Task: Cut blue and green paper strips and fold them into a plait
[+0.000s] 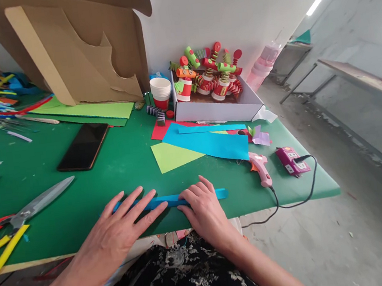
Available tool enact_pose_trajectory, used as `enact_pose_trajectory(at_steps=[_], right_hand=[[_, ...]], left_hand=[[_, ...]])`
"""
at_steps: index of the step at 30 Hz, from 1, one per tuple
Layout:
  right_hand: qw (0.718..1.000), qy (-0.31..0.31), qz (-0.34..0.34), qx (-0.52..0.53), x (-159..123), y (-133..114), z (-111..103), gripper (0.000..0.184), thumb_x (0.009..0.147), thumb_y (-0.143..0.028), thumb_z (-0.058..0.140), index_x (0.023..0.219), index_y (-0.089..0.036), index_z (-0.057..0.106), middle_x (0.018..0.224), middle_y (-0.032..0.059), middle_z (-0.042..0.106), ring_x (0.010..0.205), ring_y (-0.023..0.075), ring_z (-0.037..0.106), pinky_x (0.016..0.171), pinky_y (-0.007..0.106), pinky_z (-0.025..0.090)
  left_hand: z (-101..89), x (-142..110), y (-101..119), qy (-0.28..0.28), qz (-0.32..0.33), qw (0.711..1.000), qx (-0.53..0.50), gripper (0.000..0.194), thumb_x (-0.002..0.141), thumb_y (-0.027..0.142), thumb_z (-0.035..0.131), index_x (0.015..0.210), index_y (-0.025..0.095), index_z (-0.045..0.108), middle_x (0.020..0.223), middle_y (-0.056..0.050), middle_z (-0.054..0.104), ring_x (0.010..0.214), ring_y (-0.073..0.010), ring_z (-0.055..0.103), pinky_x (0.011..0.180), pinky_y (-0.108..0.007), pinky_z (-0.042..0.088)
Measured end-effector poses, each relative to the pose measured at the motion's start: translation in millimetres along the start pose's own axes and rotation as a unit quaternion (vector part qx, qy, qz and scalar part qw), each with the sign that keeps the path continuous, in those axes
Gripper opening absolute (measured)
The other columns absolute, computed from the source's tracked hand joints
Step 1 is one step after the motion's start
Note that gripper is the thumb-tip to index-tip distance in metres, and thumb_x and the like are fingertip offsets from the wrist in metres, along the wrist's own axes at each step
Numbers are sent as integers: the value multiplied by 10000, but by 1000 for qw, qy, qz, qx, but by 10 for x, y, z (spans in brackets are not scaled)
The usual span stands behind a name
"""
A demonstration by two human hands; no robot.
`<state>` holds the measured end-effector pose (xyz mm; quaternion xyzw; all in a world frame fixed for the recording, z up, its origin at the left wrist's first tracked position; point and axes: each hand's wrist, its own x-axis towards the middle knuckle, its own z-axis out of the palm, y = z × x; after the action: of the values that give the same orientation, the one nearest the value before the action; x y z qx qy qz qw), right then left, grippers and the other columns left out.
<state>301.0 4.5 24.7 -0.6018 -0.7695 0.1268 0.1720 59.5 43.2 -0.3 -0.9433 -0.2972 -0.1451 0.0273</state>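
- Lying across the near part of the green table (38, 158), a narrow blue strip (170, 199) runs under both of the person's hands, its right end showing past them
- The left hand (123, 220) is wide, fingers spread and laid over the strip's left part, palm down, rather than gripping it
- The right hand (204, 205) is narrower, its fingers bent down together onto the strip and its thumb by the near edge; from here I cannot tell whether they pinch it
- A bare stretch of the strip shows between the two hands
- Just beyond, a wide blue sheet (212, 146) overlaps a light green sheet (175, 156)
- To the right, a pink glue gun (261, 171) lies near a purple box (291, 160) with a dark cable
- Over on the left I see scissors (40, 200) with red and yellow handles, and farther back a dark phone (84, 146)
- Toward the wall, stacked paper cups (160, 88) stand beside a white tray (215, 113) crowded with red and green paper figures (221, 87)
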Motion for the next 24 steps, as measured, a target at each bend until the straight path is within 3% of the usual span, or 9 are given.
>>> enact_pose_trajectory(at_steps=[3,7,11,18,24], right_hand=[[1000,6,-1,25,-10,34,27,69,932,-181,639,881,-217,669,822,4,670,861,184,614,1157,468,333],[999,14,6,35,-20,48,29,70,919,-192,667,865,-231,691,800,-12,673,855,179,611,1179,473,294],[999,20,28,22,-5,41,27,102,924,-245,673,826,-225,691,772,-11,673,823,179,607,1173,470,295],[997,21,63,-35,60,27,53,178,942,-308,647,788,-218,643,747,3,680,790,194,597,1111,441,356],[996,3,68,-49,105,31,58,150,913,-317,687,808,-227,627,748,3,695,790,207,600,1065,429,381]], left_hand=[[-76,121,82,32,-17,999,5,450,985,160,387,1411,232,512,1232,-75,703,1196,-261,588,1087,-477,338],[-125,312,189,22,-60,998,-22,191,980,207,480,1021,195,666,910,-53,695,949,-251,609,929,-447,402],[-113,444,196,-14,-76,996,-47,277,983,181,458,744,206,595,751,-20,613,805,-233,558,790,-401,387],[-86,564,171,-74,-116,990,-26,279,965,177,471,698,214,547,727,-28,601,796,-257,518,701,-383,331],[-141,649,199,-110,-107,988,-5,295,958,138,438,707,214,572,731,-39,624,791,-260,526,708,-387,352]])
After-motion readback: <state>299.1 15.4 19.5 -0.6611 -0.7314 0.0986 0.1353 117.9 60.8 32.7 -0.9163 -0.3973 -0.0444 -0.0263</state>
